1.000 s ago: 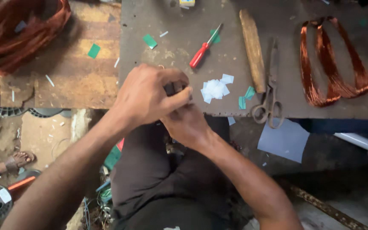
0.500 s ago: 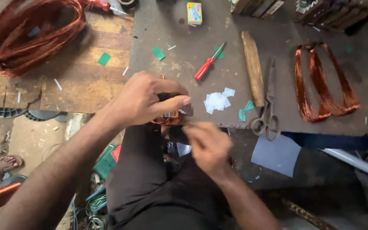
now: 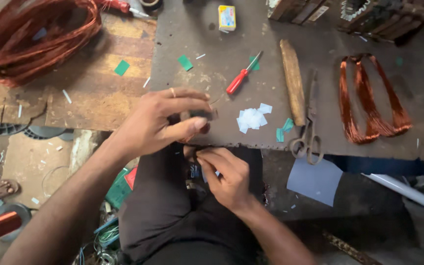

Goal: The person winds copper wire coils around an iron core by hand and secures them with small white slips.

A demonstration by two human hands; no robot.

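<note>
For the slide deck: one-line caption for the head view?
Left hand pinches a small dark part at the bench edge; right hand works below, screwdriver and scissors nearby.

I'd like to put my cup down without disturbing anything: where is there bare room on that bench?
Free: the grey sheet between the screwdriver and the yellow box; also between the wooden handle and the copper loops. Crowded: around the left hand, paper scraps and scissors.

Red-handled screwdriver (image 3: pixel 242 76) mid-bench, wooden stick (image 3: pixel 293 82) and scissors (image 3: pixel 308 128) right of it, white paper scraps (image 3: pixel 251 118) between. Copper wire coil (image 3: pixel 30 37) upper left, copper loops (image 3: pixel 369 98) far right.
</note>
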